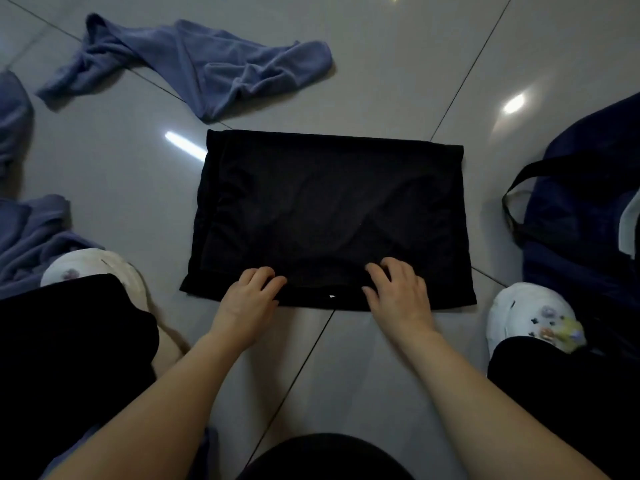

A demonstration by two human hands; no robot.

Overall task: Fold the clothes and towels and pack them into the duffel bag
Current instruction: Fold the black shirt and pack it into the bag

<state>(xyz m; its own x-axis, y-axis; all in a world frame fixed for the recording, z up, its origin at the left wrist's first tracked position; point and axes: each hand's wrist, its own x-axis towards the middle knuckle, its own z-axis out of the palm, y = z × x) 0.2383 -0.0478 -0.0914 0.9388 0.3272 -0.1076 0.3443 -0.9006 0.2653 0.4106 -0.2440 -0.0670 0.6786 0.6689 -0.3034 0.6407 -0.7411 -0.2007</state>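
Clothes are only partly dealt with: your black garment [329, 220] lies flat on the tiled floor [381, 81] between your feet, already squared into a rectangle, which judging by its tidy edges leaves it one or two folds from packing. You have both hands on its near edge, probably so you can lift that edge evenly and carry it over to the far edge. Your left hand [251, 294] sits near the garment's near-left corner with fingers curled onto the cloth, and your right hand [398, 291] sits toward the near-right with fingers bent the same way; both seem to be gathering or pinching the hem, though dark fabric makes the exact grip hard to read. Your duffel bag [585, 209] waits at the floor's right edge, just beside your right shoe [530, 317], close enough to drop the bundle in without shifting; it is cut off by the frame, so you cannot tell how full it is. One blue towel [194, 64] lies crumpled toward the floor's far-left, and more blue cloth [27, 237] is heaped at the left edge, partly cut off and partly behind your left shoe [93, 268].
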